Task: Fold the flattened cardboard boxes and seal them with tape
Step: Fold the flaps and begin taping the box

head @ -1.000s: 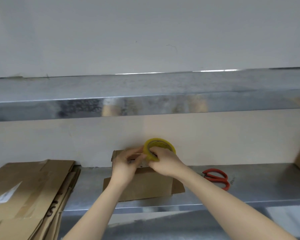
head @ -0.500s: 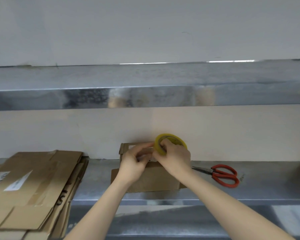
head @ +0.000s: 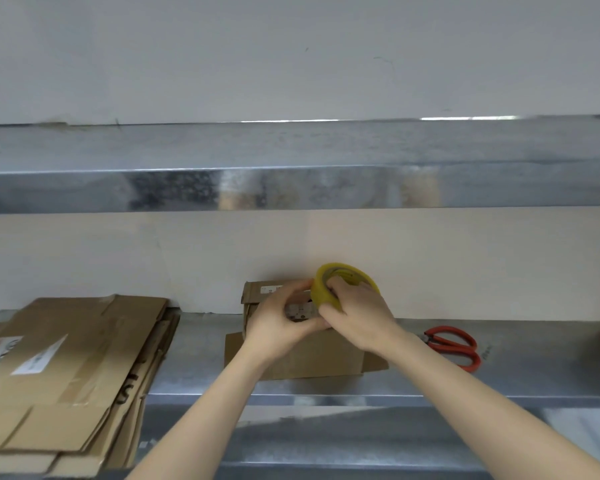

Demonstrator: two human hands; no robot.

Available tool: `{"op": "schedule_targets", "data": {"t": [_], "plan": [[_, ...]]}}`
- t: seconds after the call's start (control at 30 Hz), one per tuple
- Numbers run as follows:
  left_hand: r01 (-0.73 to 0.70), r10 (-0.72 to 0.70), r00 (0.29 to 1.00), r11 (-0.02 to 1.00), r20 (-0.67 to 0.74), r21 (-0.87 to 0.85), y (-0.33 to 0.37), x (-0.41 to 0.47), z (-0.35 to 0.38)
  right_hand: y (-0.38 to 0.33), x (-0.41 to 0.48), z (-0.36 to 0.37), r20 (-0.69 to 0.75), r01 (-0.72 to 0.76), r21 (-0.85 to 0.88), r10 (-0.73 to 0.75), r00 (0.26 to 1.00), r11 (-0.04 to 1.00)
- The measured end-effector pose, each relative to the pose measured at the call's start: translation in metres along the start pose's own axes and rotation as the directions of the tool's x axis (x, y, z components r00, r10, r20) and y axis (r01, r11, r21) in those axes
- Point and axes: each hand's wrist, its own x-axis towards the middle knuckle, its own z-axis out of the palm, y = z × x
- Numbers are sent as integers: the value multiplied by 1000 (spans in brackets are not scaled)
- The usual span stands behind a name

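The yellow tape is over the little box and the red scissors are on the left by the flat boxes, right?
No: the head view shows the red scissors right of the little box, away from the flat boxes. The yellow tape part holds.

Tape roll: translucent yellow.
Cardboard box: plain brown, with a small white label near the top.
Flattened boxes: brown, with white labels and black lettering on one edge.
Scissors: red handles.
Shelf: silver-grey metal, faintly mottled.
Wall: off-white.
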Motion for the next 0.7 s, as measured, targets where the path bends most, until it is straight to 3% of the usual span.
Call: {"op": "schedule_targets", "data": {"t": [0.3, 0.5, 0.7], "plan": [[17, -14, 997, 999, -72, 41, -1, 0, 5, -1, 0, 1, -67, -26, 1, 26, 997, 1000], [34, -30, 997, 997, -76, 62, -3, 0, 6, 3, -1, -4, 9, 9, 65, -10, 1000, 998], [33, -26, 997, 996, -76, 86, -1, 0, 5, -3, -2, 0, -76, -2, 25, 4, 997, 1000]]}}
